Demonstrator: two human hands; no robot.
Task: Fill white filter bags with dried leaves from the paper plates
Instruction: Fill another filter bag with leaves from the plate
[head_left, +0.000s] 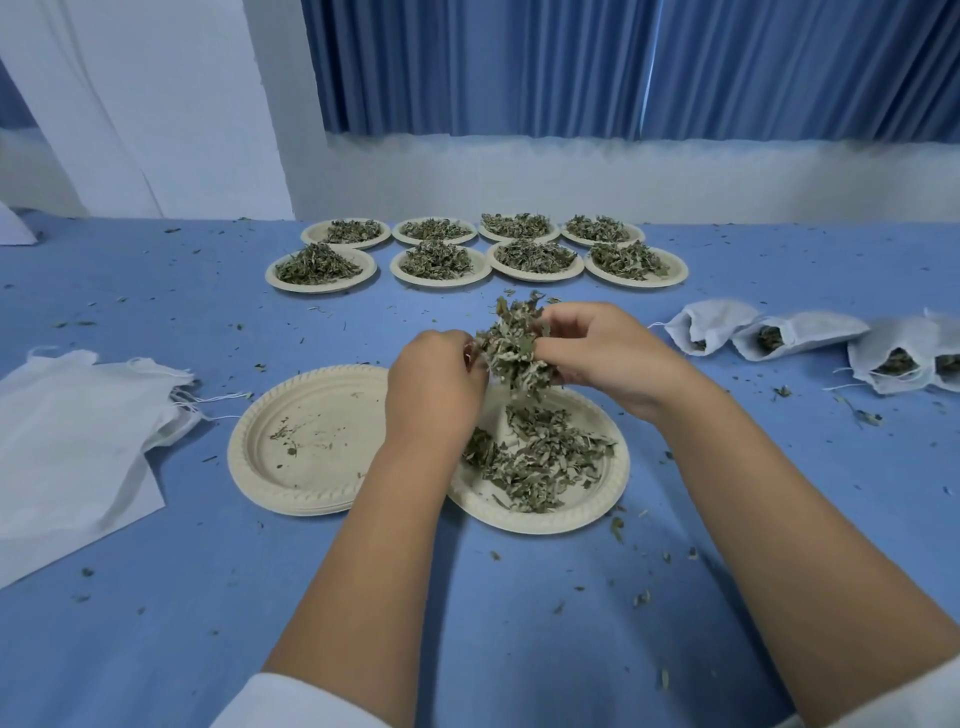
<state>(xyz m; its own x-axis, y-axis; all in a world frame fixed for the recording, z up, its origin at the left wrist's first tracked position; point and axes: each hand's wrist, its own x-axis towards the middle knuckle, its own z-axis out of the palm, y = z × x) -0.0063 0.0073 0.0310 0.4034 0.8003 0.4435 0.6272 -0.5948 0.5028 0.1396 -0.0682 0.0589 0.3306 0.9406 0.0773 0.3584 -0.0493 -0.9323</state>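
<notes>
Dried leaves (511, 343) bunched between both hands above a paper plate (597, 499).

Both forearms are bare; a white sleeve (306, 701) ends near each elbow, and the hands wear no gloves.

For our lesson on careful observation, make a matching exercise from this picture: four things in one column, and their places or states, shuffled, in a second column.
Things
1. Filled bags
2. Empty bags
3. Near left plate
4. Clump of leaves

Places or states
A. Almost bare, only crumbs
B. Lying at the right of the table
C. Held between both hands above the near right plate
D. Piled flat at the left of the table

Pairs: 1-B, 2-D, 3-A, 4-C
</notes>
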